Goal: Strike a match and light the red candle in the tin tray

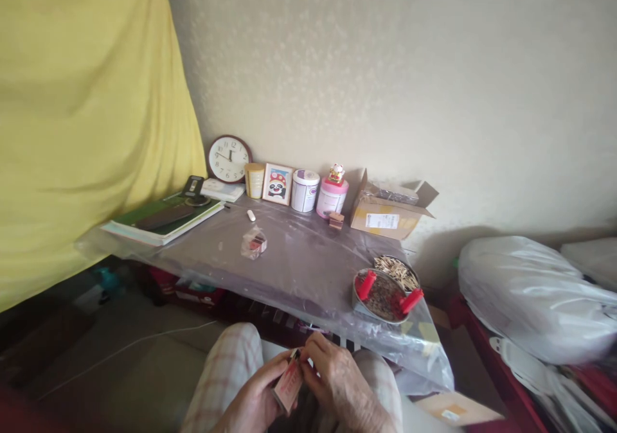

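A small red and white matchbox sits between both hands, low in the view above my lap. My left hand grips its lower side with curled fingers. My right hand pinches its upper end with thumb and fingers closed. A round metal dish of matchsticks with two red pieces lying on it stands at the table's near right corner, beside a second dish of pale matchsticks.
The low table is covered with clear plastic. A crumpled wrapper lies mid-table. At the back stand a clock, tins, a panda picture and an open cardboard box. Books lie left. A white bag is right.
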